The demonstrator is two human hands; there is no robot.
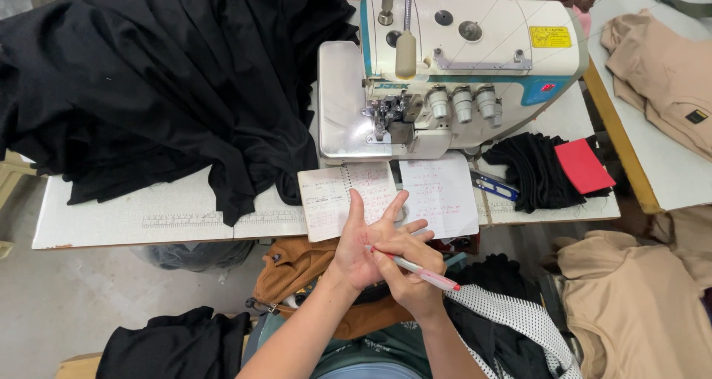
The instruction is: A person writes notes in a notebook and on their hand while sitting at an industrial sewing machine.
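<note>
Pen point(423, 272), pink and white, low in mid-frame, pinched in right hand point(409, 275), tip pressed to open palm of left hand point(365, 247), fingers there spread flat, holding nothing. Just above: spiral notebook point(348, 198) open at table edge point(133, 234), loose sheet point(439, 193) beside it, overlock sewing machine point(445, 60) behind. Black fabric heap point(163, 75) crowded upper left; blue snips point(495, 186), black cloth pieces point(534, 170) and red card point(584, 165) at right. Bare tabletop strip only at lower left edge. Tan garments point(630, 305) at lower right.
</note>
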